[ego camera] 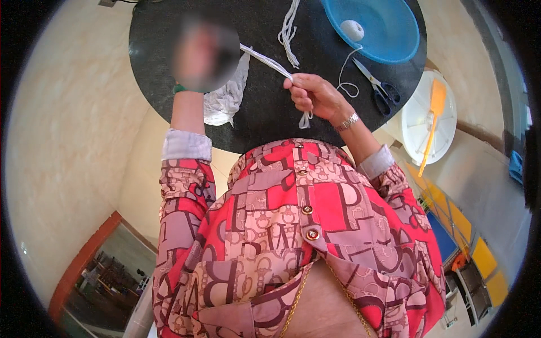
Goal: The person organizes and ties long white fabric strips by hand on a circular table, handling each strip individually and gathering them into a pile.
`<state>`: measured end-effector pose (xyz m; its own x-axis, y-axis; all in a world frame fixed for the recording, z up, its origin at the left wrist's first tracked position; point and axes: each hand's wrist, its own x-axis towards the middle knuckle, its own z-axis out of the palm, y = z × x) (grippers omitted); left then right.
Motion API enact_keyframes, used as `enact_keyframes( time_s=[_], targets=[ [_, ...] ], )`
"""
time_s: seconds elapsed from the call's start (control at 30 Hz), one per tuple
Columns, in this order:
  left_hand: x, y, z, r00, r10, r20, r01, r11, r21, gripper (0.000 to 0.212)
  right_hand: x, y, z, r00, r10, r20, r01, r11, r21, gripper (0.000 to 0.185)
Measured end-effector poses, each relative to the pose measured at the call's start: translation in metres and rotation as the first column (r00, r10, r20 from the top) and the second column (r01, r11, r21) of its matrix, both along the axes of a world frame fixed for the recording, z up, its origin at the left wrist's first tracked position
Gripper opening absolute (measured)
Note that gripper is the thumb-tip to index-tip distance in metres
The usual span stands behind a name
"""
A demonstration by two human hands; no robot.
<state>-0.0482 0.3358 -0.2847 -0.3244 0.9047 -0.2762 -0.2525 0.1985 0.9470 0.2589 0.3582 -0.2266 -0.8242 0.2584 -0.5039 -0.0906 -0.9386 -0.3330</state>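
In my right hand (315, 94) is a bundle of white yarn strands (268, 62), pinched between thumb and fingers. A looped end of the bundle hangs below that hand. From there the strands stretch up and left into a round blur. My left hand (200, 55) lies within this blur, so its fingers and grip are hidden. Beside the left wrist, a crumpled white plastic bag (224, 103) rests on the dark round table (262, 126). Another bundle of white yarn (288, 36) lies on the tabletop beyond my hands.
A blue plastic basin (386, 31) holds a white yarn ball (352, 30), whose loose end (348, 86) trails onto the table. Scissors with dark handles (378, 86) lie partly open at the right. Past the table edge, an orange fly swatter (433, 114) rests on a white round lid or stool (416, 126).
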Motion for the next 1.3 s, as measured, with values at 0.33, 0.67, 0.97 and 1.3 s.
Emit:
enact_keyframes(
  time_s=[0.33,0.67,0.97,1.3],
  targets=[
    [0.066,0.000,0.036,0.801,-0.129,-0.584,0.147,0.989,-0.018,0.015,-0.015,0.008,0.016,0.877,-0.322,-0.357,0.287,0.946,-0.148,0.057],
    [0.116,0.022,0.083,0.872,-0.198,-0.448,0.260,0.962,0.080,0.012,-0.041,0.039,-0.001,0.979,-0.171,0.108,0.111,0.901,0.420,0.021],
    [0.100,0.023,0.059,0.789,-0.301,-0.536,0.373,0.928,0.027,0.012,-0.039,0.038,0.005,0.925,-0.058,0.375,-0.166,0.826,0.538,0.020],
    [0.081,0.022,0.041,0.830,0.082,0.552,0.016,0.985,-0.171,0.015,-0.043,0.036,0.002,0.917,-0.074,0.392,-0.153,0.841,0.518,0.019]
  ],
)
